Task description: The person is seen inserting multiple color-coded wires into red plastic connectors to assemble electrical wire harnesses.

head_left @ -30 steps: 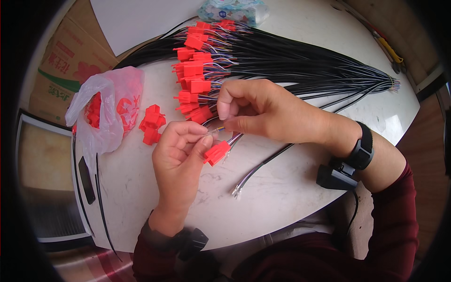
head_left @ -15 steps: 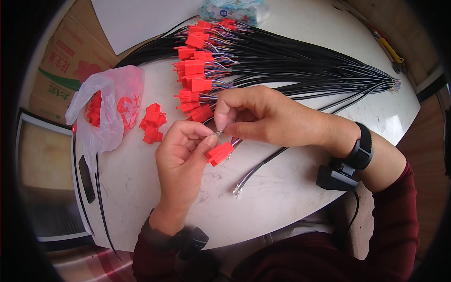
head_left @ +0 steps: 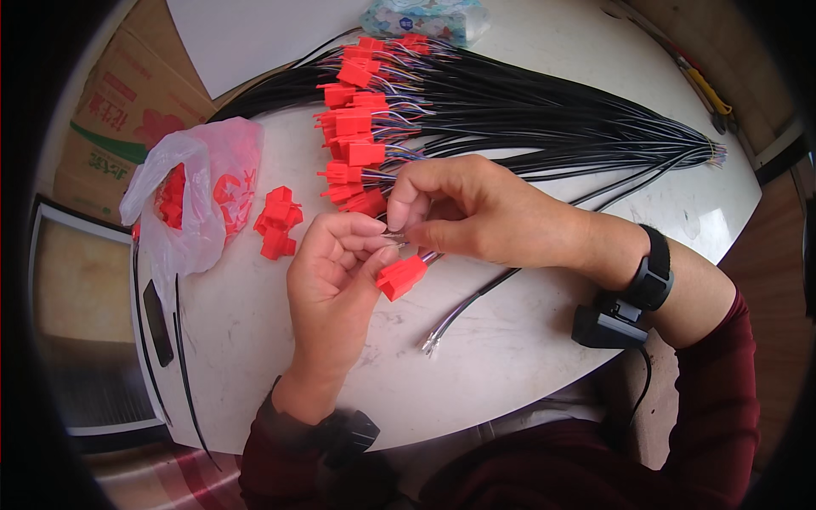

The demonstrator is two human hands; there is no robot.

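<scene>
My left hand (head_left: 330,285) is closed, its thumb and curled fingers at the bare tips of thin wires (head_left: 394,237). From the other side my right hand (head_left: 489,212) pinches these wires between thumb and forefinger. Just below my left thumb sits a red plastic connector housing (head_left: 401,277), close against it, with wires running from its back under my right hand. Whether the left fingers also grip the housing is hidden. A black cable (head_left: 476,296) lies below my right hand, its stripped wires ending in metal terminals (head_left: 430,344).
Behind my hands lies a large bundle of black cables (head_left: 544,102) with red connectors (head_left: 353,123) on their left ends. Loose red connectors (head_left: 278,223) lie beside a plastic bag (head_left: 191,200) of more. A tissue pack (head_left: 425,19), a cardboard box (head_left: 127,110) and yellow-handled pliers (head_left: 710,92) stand around.
My left hand has shifted slightly right, and its forefinger and thumb have parted a little at the wire tips. The red housing has turned slightly. My right hand stays nearly in place.
</scene>
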